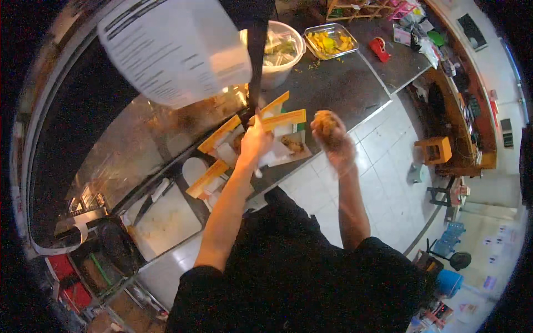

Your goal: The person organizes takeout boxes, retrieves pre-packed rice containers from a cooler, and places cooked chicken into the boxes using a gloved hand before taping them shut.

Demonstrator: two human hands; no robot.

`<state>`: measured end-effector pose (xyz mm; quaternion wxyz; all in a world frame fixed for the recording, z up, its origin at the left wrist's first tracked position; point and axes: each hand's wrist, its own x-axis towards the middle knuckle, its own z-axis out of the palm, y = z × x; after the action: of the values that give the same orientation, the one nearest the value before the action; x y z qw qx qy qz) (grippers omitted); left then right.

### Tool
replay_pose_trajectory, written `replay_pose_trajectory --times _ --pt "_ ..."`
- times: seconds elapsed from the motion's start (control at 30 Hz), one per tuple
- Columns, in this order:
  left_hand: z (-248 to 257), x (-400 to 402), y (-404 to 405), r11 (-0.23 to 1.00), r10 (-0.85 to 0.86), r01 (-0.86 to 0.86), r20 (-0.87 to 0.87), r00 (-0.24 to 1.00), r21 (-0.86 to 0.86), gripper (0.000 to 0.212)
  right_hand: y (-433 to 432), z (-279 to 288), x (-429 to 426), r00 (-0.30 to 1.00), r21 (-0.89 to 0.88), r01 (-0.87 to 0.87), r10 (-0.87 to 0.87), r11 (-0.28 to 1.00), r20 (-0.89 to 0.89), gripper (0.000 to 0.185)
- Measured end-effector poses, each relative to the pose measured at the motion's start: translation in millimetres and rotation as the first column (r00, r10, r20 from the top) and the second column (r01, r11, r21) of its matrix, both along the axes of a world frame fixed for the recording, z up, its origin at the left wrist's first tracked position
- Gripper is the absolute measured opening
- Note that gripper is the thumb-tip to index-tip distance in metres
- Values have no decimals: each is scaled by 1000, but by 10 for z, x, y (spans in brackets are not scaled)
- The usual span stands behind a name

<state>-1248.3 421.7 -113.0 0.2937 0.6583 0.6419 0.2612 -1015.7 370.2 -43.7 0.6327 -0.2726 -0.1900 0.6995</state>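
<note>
My left hand (pixel 256 141) is over the open paper food boxes on the dark counter, its fingers at the end of a yellow-orange box flap (pixel 287 120). Whether it grips the flap is unclear. Raised to the right of the boxes, my right hand (pixel 335 139) holds a brown, crumbly-looking piece of food (pixel 327 125), blurred. Another brown food piece (pixel 292 144) lies in the white box nearest the counter edge. More boxes with yellow-orange flaps (pixel 219 134) stand to the left, partly hidden by my left forearm.
A white tub (pixel 300 50) of small packets and a clear tray of yellow pieces (pixel 331 40) stand beyond the boxes. Left are a white cutting board (pixel 175 220) and a knife (pixel 144 209). A printed sheet (pixel 175 50) hangs close above. A red tape dispenser (pixel 379 49) sits farther right.
</note>
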Motion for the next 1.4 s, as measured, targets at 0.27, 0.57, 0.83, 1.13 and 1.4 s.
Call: replay_pose_trajectory --times 0.27,0.57,0.83,1.13,1.4 --pt "-292 422 -89 994 89 -64 -321 943 89 17 910 -271 901 907 -197 20 65 980 417 44" --pt "-173 306 -593 997 1 20 -280 960 72 10 1431 -770 425 571 -460 -558 722 691 391 51" --pt "-21 204 -547 988 24 -71 -316 949 -137 20 1585 -1149 -219 689 -619 -413 674 668 266 33" --pt "-76 110 598 854 -415 223 -356 837 -470 35 1589 -1445 -110 661 -673 -303 658 675 361 21" --pt "-1493 45 896 493 -827 375 -289 482 -785 26 1637 -1528 -212 691 -631 -168 547 757 472 31"
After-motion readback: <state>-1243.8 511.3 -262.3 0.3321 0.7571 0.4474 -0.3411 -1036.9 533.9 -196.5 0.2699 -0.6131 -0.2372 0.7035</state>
